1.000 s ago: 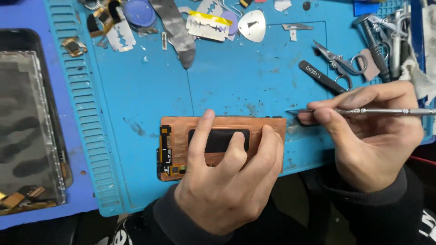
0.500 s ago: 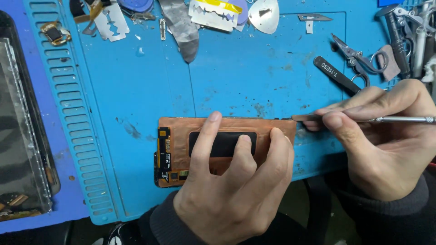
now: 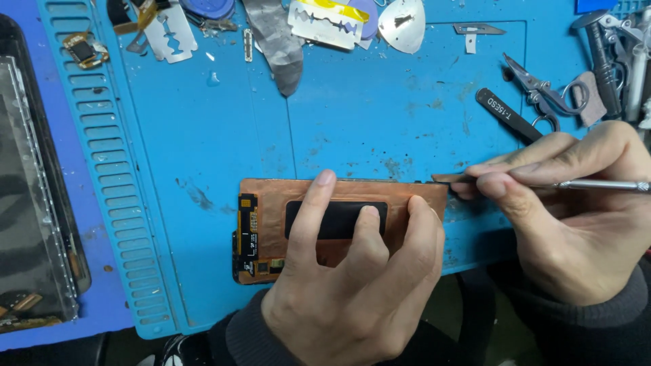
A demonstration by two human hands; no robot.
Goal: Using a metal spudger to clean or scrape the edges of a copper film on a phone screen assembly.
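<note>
**Copper-backed screen panel pinned flat while a thin blade meets its corner**

Head view: the left hand (image 3: 352, 291) lies spread over a phone display panel (image 3: 271, 203) turned face down near the 6 o'clock edge of a blue silicone work mat (image 3: 203, 135). Three fingers press flat across it, seemingly to keep it from sliding; the hand grips nothing. The panel's back is a smooth, copper-coloured foil with a matte black rounded rectangle (image 3: 336, 218) in the middle and a dark strip of flex circuitry (image 3: 245, 237) at its 9 o'clock end.

The right hand (image 3: 576, 224) is closed in a pen-like pinch on a slim metal blade tool (image 3: 597, 184), whose knurled steel handle runs out toward 3 o'clock. Its flat tip lies low against the panel's upper corner at the 3 o'clock end, nearly parallel to the mat, as one would hold it to work along an edge.

Toward 12 o'clock lie a razor blade (image 3: 169, 34), a second razor blade in a yellow wrapper (image 3: 329, 22) and a pale triangular pick (image 3: 402, 24). At 2 o'clock rest black tweezers (image 3: 505, 115) and small scissors (image 3: 542, 88). At 9 o'clock sits another screen assembly (image 3: 34, 203), glossy and dark.
</note>
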